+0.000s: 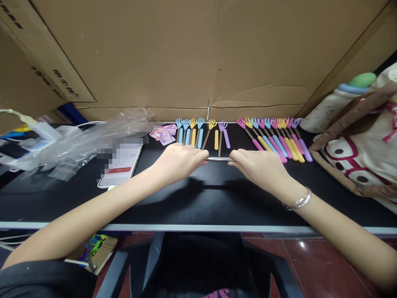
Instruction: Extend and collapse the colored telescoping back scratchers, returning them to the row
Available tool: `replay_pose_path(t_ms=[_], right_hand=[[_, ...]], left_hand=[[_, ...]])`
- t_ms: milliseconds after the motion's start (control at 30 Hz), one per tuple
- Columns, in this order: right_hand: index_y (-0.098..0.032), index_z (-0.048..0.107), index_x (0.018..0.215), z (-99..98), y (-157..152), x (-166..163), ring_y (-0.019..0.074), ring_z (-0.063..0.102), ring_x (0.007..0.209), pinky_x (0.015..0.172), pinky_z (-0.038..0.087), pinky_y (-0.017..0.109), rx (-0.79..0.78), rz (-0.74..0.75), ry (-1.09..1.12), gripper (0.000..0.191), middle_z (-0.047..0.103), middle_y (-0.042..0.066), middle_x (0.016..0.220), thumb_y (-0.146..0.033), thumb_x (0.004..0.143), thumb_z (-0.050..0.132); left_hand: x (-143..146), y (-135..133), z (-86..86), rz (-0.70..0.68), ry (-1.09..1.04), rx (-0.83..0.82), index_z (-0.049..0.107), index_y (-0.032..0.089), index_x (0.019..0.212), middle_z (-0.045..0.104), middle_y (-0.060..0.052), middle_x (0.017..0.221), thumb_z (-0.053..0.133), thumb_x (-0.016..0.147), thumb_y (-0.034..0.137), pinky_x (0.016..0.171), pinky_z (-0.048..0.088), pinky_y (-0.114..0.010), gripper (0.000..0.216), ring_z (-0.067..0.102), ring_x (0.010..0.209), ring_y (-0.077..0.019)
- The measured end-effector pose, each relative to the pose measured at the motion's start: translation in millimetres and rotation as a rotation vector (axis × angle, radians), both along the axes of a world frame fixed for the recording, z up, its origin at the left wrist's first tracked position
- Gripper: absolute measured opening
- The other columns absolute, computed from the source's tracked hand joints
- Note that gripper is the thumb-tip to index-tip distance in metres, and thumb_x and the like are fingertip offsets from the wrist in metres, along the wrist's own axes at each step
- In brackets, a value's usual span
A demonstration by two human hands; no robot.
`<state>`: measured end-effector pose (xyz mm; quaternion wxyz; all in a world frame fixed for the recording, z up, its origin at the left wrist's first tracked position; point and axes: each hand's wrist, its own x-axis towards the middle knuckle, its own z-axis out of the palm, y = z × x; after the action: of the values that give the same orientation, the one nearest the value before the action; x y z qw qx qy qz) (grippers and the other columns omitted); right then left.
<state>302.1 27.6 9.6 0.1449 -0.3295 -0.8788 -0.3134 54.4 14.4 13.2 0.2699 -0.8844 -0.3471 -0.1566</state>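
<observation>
My left hand [180, 160] and my right hand [259, 165] face each other over the black table [204, 203], fingers closed on the two ends of a thin metal rod [219, 159] held level between them. Just beyond it lies a row of small back scratchers [198, 132] with hand-shaped heads and blue, yellow and purple grips. A second, tighter row of scratchers [276, 138] in pink, yellow, blue and purple lies to the right. A silver bracelet [298, 202] circles my right wrist.
A phone [122, 167] lies left of my left hand, beside crumpled clear plastic bags [80, 140] and pink cards [163, 134]. A cloth bag [362, 153] and a bottle [335, 105] stand at right. Cardboard boxes [198, 54] wall the back. A chair [198, 265] sits below.
</observation>
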Motion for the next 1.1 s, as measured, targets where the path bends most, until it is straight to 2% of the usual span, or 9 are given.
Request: replay_pose_path(t_ms=[67, 133, 267, 400, 500, 600, 800, 900, 1100], right_hand=[[-0.019, 0.059, 0.079, 3.6, 6.1, 17.4, 0.0123, 0.05, 0.052, 0.049, 0.014, 0.027, 0.01, -0.057, -0.008, 0.042, 0.06, 0.001, 0.061, -0.04, 0.103, 0.032], [-0.019, 0.06, 0.077, 6.4, 15.4, 46.3, 0.0137, 0.051, 0.055, 0.049, 0.014, 0.027, 0.0, -0.177, -0.013, 0.05, 0.06, 0.003, 0.061, -0.046, 0.103, 0.027], [-0.019, 0.06, 0.076, 6.4, 35.9, 113.2, 0.0166, 0.051, 0.06, 0.052, 0.018, 0.028, -0.089, -0.447, -0.024, 0.058, 0.065, 0.009, 0.07, -0.054, 0.101, 0.021], [-0.02, 0.061, 0.079, 6.4, 42.8, 150.1, 0.019, 0.055, 0.067, 0.054, 0.021, 0.029, -0.157, -0.522, -0.062, 0.047, 0.066, 0.011, 0.075, -0.052, 0.099, 0.033], [-0.021, 0.062, 0.085, 9.8, 40.4, 167.7, 0.0209, 0.056, 0.07, 0.057, 0.027, 0.03, -0.17, -0.566, -0.027, 0.032, 0.068, 0.013, 0.082, -0.041, 0.096, 0.041], [-0.021, 0.063, 0.09, 11.3, 37.5, 184.9, 0.0222, 0.056, 0.071, 0.059, 0.031, 0.032, -0.202, -0.61, -0.006, 0.022, 0.069, 0.015, 0.085, -0.036, 0.093, 0.047], [-0.021, 0.061, 0.092, 8.9, 35.8, 192.5, 0.0231, 0.06, 0.077, 0.065, 0.037, 0.032, -0.307, -0.572, 0.027, 0.019, 0.07, 0.015, 0.089, -0.031, 0.094, 0.046], [-0.021, 0.059, 0.091, 6.6, 35.4, 196.1, 0.0227, 0.061, 0.078, 0.068, 0.039, 0.032, -0.377, -0.539, 0.056, 0.016, 0.07, 0.014, 0.089, -0.033, 0.094, 0.048], [-0.021, 0.059, 0.088, -2.5, 44.0, 194.1, 0.0227, 0.061, 0.075, 0.064, 0.037, 0.032, -0.379, -0.539, 0.037, 0.02, 0.07, 0.015, 0.088, -0.036, 0.095, 0.047]], left_hand=[[-16.4, 2.4, 4.7, -0.001, 0.022, 0.081, 0.058, 0.02, 0.081, 0.064, 0.001, 0.067, 0.041, 0.102, 0.029, 0.054, 0.031, -0.028, 0.029, 0.061, 0.063, -0.0155], [-44.5, 4.3, 9.8, 0.052, 0.056, 0.178, 0.058, 0.02, 0.08, 0.065, -0.001, 0.07, 0.039, 0.103, 0.031, 0.056, 0.032, -0.029, 0.032, 0.061, 0.068, -0.0164], [-110.5, 4.1, 14.4, 0.261, 0.172, 0.287, 0.058, 0.02, 0.079, 0.062, -0.001, 0.069, 0.035, 0.104, 0.037, 0.056, 0.03, -0.029, 0.038, 0.054, 0.069, -0.0163], [-154.2, -1.5, 13.5, 0.301, 0.254, 0.222, 0.056, 0.021, 0.08, 0.06, 0.001, 0.069, 0.037, 0.104, 0.034, 0.059, 0.031, -0.027, 0.033, 0.05, 0.07, -0.0149], [-181.3, -6.7, 12.6, 0.409, 0.224, 0.224, 0.055, 0.023, 0.082, 0.06, 0.001, 0.073, 0.037, 0.103, 0.035, 0.059, 0.032, -0.027, 0.031, 0.05, 0.074, -0.0159], [-205.7, -12.2, 9.0, 0.467, 0.17, 0.193, 0.053, 0.023, 0.076, 0.058, 0.001, 0.068, 0.038, 0.101, 0.036, 0.058, 0.031, -0.027, 0.032, 0.048, 0.071, -0.0173], [-219.7, -20.6, -0.2, 0.421, 0.1, 0.072, 0.056, 0.024, 0.08, 0.062, 0.0, 0.073, 0.041, 0.1, 0.035, 0.06, 0.033, -0.028, 0.027, 0.05, 0.076, -0.0193], [-224.3, -24.7, -3.9, 0.415, 0.089, 0.074, 0.058, 0.025, 0.085, 0.065, 0.0, 0.077, 0.042, 0.1, 0.036, 0.062, 0.035, -0.027, 0.024, 0.053, 0.081, -0.0195], [-231.0, -24.3, -13.4, 0.399, 0.026, 0.018, 0.059, 0.025, 0.084, 0.062, 0.001, 0.074, 0.039, 0.099, 0.038, 0.063, 0.032, -0.029, 0.028, 0.051, 0.077, -0.0198]])
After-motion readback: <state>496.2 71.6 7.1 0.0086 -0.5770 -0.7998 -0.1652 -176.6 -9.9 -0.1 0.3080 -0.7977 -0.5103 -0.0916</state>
